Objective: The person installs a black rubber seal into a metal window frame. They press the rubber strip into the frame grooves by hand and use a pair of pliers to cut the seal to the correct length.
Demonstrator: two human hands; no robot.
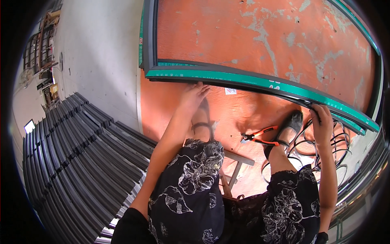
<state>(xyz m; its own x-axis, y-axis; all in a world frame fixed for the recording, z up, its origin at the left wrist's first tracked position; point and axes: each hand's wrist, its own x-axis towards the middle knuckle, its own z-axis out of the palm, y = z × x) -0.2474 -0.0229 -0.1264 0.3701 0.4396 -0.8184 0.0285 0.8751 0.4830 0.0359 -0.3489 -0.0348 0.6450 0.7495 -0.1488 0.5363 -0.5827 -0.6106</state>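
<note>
Left hand: (194,96) placed under the frame's near bar; its fingers are lightly bent and close together, touching the lower edge. Whether anything is pinched cannot be told.
Right hand: (322,122) set at four o'clock from the left hand, well apart; its fingers are curled at the same bar's edge. Whether they are closed on anything cannot be told.
Frame: (243,80) a large dark frame, partly covered in green film, is seen at twelve o'clock from both hands. The near bar's long axis is run from nine toward four o'clock; its left corner is nearer the left hand, its right end nearer the right.
Printing: small white characters are carried by the film, too small to be read surely; a white square sticker (230,91) is seen near the left hand, its marks unreadable.
Pliers: (264,142) orange-handled, laid on the orange floor (239,116) at eight o'clock from the right hand.
Black cord: (348,140) looped beside the right hand.
Dark profiles: (81,162) stacked at eight o'clock.
</note>
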